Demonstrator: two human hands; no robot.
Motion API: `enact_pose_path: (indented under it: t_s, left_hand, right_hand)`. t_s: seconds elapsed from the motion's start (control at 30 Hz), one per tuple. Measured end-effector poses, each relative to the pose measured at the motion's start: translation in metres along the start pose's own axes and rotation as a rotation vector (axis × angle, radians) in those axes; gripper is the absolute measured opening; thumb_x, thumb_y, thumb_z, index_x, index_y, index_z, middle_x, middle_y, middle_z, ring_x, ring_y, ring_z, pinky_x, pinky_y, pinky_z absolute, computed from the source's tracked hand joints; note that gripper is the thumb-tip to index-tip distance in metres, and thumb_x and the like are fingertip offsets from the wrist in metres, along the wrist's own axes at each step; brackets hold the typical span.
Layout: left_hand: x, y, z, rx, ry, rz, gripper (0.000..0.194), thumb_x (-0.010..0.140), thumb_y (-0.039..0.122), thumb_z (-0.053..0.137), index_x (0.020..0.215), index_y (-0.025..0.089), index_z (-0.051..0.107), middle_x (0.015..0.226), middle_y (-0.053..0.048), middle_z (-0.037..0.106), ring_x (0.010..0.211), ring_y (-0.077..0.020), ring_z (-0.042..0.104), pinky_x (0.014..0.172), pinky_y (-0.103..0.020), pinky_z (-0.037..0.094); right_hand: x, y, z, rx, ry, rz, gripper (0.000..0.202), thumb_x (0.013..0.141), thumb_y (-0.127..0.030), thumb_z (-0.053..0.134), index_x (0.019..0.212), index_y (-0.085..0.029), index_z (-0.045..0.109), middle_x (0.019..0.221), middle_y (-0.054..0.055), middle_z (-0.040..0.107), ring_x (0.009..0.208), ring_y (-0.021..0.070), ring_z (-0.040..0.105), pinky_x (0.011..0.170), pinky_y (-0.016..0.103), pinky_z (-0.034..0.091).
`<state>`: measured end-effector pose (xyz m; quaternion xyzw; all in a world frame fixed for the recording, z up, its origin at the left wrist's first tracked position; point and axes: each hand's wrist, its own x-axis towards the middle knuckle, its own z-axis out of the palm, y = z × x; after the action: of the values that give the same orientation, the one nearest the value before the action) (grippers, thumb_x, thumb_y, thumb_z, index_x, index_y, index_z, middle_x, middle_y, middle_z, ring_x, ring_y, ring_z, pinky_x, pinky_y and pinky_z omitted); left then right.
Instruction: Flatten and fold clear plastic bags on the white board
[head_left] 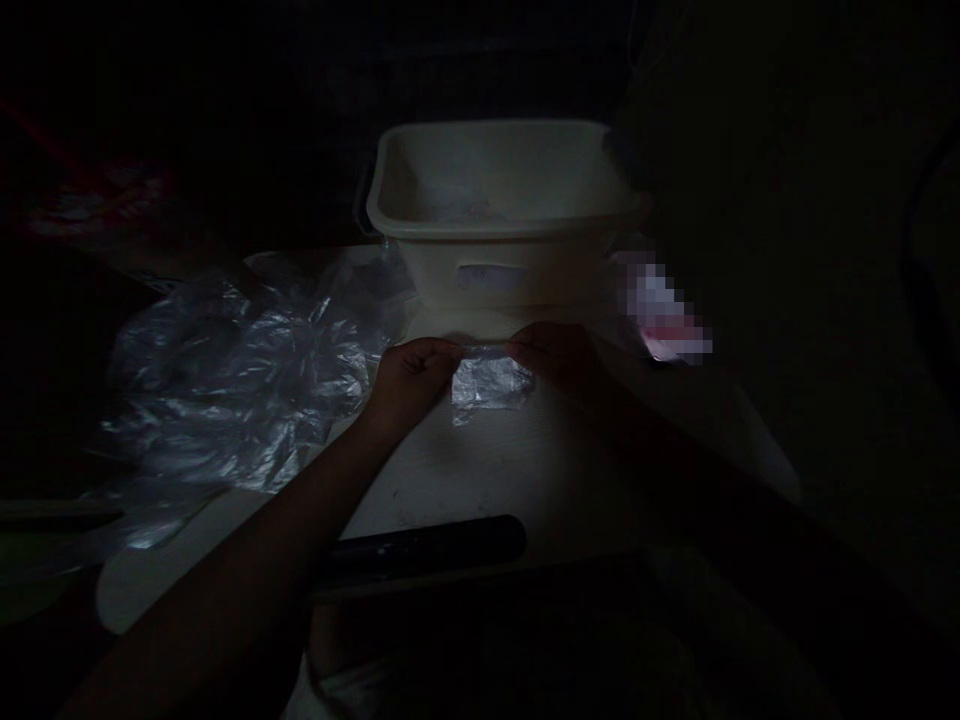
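Observation:
A small clear plastic bag (491,382) hangs between my two hands over the pale tabletop (450,480). My left hand (412,375) pinches its upper left corner between thumb and finger. At the upper right corner, my right hand (555,352) pinches it the same way, though that hand is dim in shadow. The bag's top edge is stretched straight between the fingertips, and its lower part looks crinkled. Whether anything is inside the bag I cannot tell.
Behind my hands stands a cream plastic tub (517,265) with a label. Crumpled clear plastic (247,370) is heaped at the left. A dark long bar (435,545) lies along the near edge. A blurred-out item (664,310) is at the right. The surroundings are very dark.

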<state>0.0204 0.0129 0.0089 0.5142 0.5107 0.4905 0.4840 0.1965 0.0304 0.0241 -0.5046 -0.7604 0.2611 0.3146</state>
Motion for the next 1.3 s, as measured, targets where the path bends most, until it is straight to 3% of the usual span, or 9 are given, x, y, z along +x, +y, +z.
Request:
enact_pose_path:
  t_s: [0.47,0.67,1.3]
  left_hand:
    - [-0.0005,0.0013,0.0000,0.058,0.004,0.035,0.006,0.061,0.021,0.059,0.059,0.018,0.062,0.049,0.005,0.056,0.043,-0.0060,0.047,0.043,-0.019,0.036]
    - [-0.0008,0.0031,-0.0002,0.037,-0.007,0.036,0.004,0.061,0.021,0.059,0.060,0.018,0.062,0.053,0.004,0.059,0.046,-0.0070,0.050,0.047,-0.019,0.038]
    - [-0.0012,0.0037,0.0000,0.026,-0.025,0.018,0.007,0.060,0.023,0.059,0.057,0.017,0.060,0.051,0.004,0.056,0.046,-0.0073,0.048,0.045,-0.020,0.037]
  right_hand:
    - [-0.0009,-0.0004,-0.0002,0.110,0.008,0.077,0.015,0.065,-0.025,0.052,0.058,-0.015,0.060,0.056,-0.001,0.058,0.056,0.0101,0.053,0.053,0.021,0.039]
    - [-0.0014,-0.0031,-0.0017,0.029,-0.002,0.089,0.016,0.068,-0.024,0.051,0.057,-0.015,0.060,0.058,0.001,0.060,0.059,0.0113,0.054,0.056,0.022,0.039]
    - [-0.0019,-0.0027,-0.0023,0.094,-0.005,0.126,0.013,0.066,-0.022,0.053,0.056,-0.017,0.059,0.059,-0.002,0.060,0.059,0.0106,0.055,0.055,0.020,0.040]
